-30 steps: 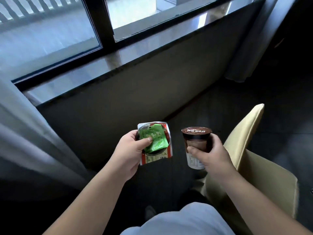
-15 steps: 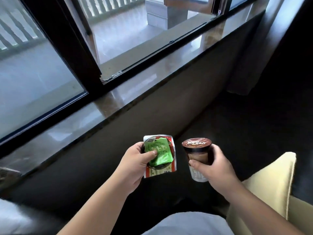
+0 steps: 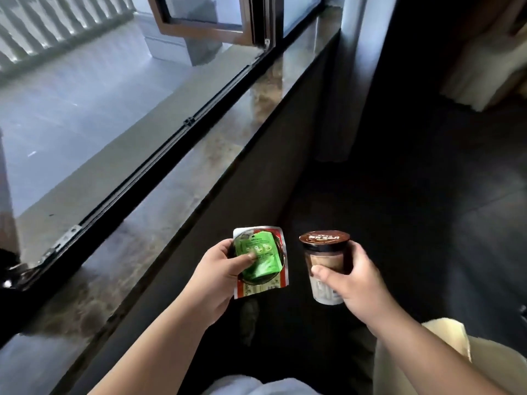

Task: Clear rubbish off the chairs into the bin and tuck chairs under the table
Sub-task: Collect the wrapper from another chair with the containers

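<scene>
My left hand (image 3: pixel 219 276) grips a stack of rubbish: a green packet (image 3: pixel 261 259) pinned by my thumb on top of a white and red food wrapper (image 3: pixel 256 289). My right hand (image 3: pixel 353 283) holds an upright plastic cup (image 3: pixel 325 269) with a brown lid and a brownish drink inside. Both hands are raised side by side in front of me, above the dark floor. A corner of a cream-yellow chair (image 3: pixel 445 354) shows at the bottom right, below my right forearm. No bin or table is in view.
A long stone windowsill (image 3: pixel 159 212) runs diagonally on the left beneath a dark-framed window (image 3: pixel 176 129) with one pane swung outward. A pale curtain (image 3: pixel 339 89) hangs at the sill's far end. Dark floor (image 3: pixel 427 195) stretches ahead and to the right.
The view has swung right along the windowsill, so the chair has slid down to the bottom right corner. Both hands keep their hold on the rubbish in the same pose.
</scene>
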